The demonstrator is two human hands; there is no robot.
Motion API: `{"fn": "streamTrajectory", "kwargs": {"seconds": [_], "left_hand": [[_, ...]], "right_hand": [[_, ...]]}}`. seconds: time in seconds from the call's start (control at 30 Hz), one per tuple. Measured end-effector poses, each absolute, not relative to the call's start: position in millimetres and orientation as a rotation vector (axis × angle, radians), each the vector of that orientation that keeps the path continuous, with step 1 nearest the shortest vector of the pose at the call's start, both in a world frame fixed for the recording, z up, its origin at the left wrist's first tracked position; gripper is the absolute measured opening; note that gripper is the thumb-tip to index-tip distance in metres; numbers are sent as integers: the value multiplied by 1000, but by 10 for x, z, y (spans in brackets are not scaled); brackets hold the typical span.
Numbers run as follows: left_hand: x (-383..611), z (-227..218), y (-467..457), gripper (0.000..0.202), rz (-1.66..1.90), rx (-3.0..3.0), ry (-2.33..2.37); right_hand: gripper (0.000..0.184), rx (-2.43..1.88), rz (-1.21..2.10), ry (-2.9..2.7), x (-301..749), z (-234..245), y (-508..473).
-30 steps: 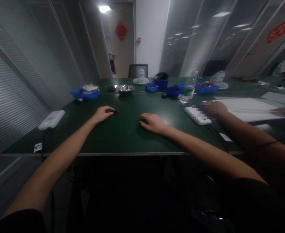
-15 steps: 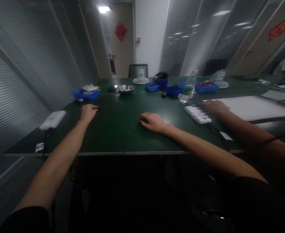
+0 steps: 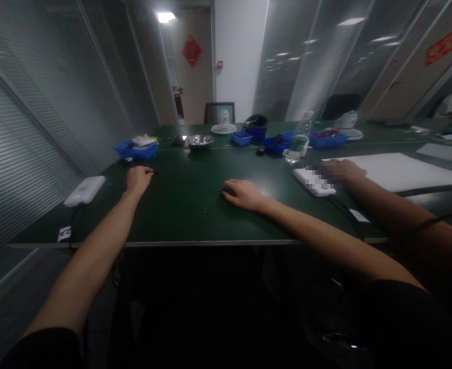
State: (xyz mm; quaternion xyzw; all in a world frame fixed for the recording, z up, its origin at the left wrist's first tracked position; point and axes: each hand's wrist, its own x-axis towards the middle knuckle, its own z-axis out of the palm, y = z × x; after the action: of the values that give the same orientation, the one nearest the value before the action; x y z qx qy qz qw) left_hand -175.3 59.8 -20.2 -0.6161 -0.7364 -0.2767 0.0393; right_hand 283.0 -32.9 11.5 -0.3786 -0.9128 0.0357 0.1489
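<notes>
My left hand (image 3: pixel 138 178) rests on the dark green table (image 3: pixel 195 215) at the left, fingers curled, pinching a small dark object (image 3: pixel 153 172) at its fingertips. My right hand (image 3: pixel 241 193) lies on the table near the middle, fingers bent over a small dark item I cannot make out. A blue bin (image 3: pixel 136 149) with white things in it stands just beyond my left hand. A white flat device (image 3: pixel 84 190) lies to the left of that hand.
Another person's hand (image 3: pixel 343 169) rests on a white device (image 3: pixel 313 182) at the right, beside a white board (image 3: pixel 398 171). Further back stand a metal bowl (image 3: pixel 199 140), several blue bins (image 3: pixel 275 143), a water bottle (image 3: pixel 298 145) and small fans (image 3: pixel 223 122).
My left hand has slid left and further away across the table, from near the middle toward the blue bin. My right hand has stayed put.
</notes>
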Motion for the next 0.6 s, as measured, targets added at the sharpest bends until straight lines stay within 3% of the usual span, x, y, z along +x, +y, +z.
{"fn": "streamTrajectory", "kwargs": {"seconds": [0.2, 0.6], "left_hand": [[-1499, -150, 548, 20, -1002, -2301, -1971], [-237, -53, 70, 28, -1105, -3191, -1156]], "right_hand": [[30, -1084, 81, -2615, 2827, 96, -318], [31, -889, 123, -2623, 2843, 48, -297]]}}
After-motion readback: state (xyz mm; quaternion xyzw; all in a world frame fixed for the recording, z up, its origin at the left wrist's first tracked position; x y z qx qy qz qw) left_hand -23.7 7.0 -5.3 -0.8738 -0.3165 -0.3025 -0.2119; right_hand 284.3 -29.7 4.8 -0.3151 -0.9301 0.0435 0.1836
